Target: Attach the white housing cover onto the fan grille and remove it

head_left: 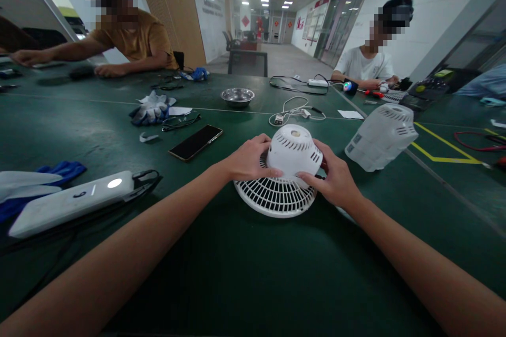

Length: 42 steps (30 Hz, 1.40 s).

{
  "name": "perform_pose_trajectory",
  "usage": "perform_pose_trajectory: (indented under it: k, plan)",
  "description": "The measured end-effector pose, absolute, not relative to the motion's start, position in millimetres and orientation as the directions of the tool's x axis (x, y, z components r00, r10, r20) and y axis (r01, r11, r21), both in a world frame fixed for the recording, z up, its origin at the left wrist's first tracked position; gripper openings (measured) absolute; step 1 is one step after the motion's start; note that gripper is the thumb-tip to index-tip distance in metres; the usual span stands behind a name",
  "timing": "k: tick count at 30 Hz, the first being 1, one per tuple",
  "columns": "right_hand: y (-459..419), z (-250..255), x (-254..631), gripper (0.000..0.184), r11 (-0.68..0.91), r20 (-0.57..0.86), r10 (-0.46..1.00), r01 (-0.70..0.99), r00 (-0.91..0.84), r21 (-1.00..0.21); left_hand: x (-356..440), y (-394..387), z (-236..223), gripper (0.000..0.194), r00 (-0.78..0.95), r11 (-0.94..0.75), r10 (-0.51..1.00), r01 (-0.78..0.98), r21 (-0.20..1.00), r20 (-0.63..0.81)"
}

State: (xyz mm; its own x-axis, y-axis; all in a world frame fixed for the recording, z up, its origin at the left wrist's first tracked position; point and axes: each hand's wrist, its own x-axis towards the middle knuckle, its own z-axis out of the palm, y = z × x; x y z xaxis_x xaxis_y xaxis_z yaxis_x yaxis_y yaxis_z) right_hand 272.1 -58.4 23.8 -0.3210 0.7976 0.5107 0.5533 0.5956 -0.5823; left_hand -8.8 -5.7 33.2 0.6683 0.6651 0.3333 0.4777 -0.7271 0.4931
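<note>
A white vented motor cover (293, 152) sits over the back of a round white fan grille (276, 199), which lies flat on the green table. My left hand (250, 159) grips the cover's left side, its thumb along the lower edge. On the opposite side my right hand (336, 176) holds the same cover, thumb at the front and fingers partly hidden behind it. Whether the cover is seated on the grille cannot be made out. To the right lies a larger white plastic housing (381, 137) with slots at its upper end.
A phone (196, 142), gloves (152, 108) and a metal bowl (237, 97) lie beyond my left arm. A white power bank (75, 202) with a cable is at the left. A coiled white cable (296, 113) lies behind the grille. Two people sit across the table.
</note>
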Motion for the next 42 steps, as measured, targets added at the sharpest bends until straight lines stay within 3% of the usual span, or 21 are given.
perform_pose_trajectory:
  k: [4,7,12,14,21,33,38,42]
  plan:
    - [-59,25,271,0.099,0.613,0.547,0.773,0.6,-0.321,-0.515,-9,-4,31,0.072,0.681,-0.754,0.636,0.45,0.479,0.362]
    - [-65,26,268,0.12,0.572,0.466,0.816,0.6,-0.342,-0.559,-9,-4,28,0.07,0.662,-0.785,0.596,0.358,0.506,0.455]
    - [-73,25,268,0.108,0.519,0.365,0.85,0.487,-0.38,-0.703,0,-13,27,0.127,0.677,-0.769,0.573,0.248,0.59,0.462]
    - [-73,24,270,0.108,0.504,0.335,0.85,0.444,-0.406,-0.741,5,-17,27,0.138,0.659,-0.765,0.589,0.27,0.584,0.467]
    - [-70,28,274,0.103,0.468,0.28,0.857,0.426,-0.433,-0.774,10,-22,26,0.12,0.641,-0.824,0.547,0.299,0.481,0.539]
    - [-67,33,273,0.099,0.472,0.257,0.849,0.445,-0.461,-0.761,5,-19,28,0.109,0.665,-0.823,0.544,0.301,0.483,0.513]
    - [-70,32,266,0.108,0.535,0.407,0.845,0.572,-0.347,-0.622,13,-22,19,0.114,0.577,-0.775,0.63,0.43,0.463,0.519]
    - [-70,31,266,0.106,0.591,0.564,0.774,0.649,-0.287,-0.48,12,-21,13,0.102,0.536,-0.767,0.642,0.437,0.47,0.549]
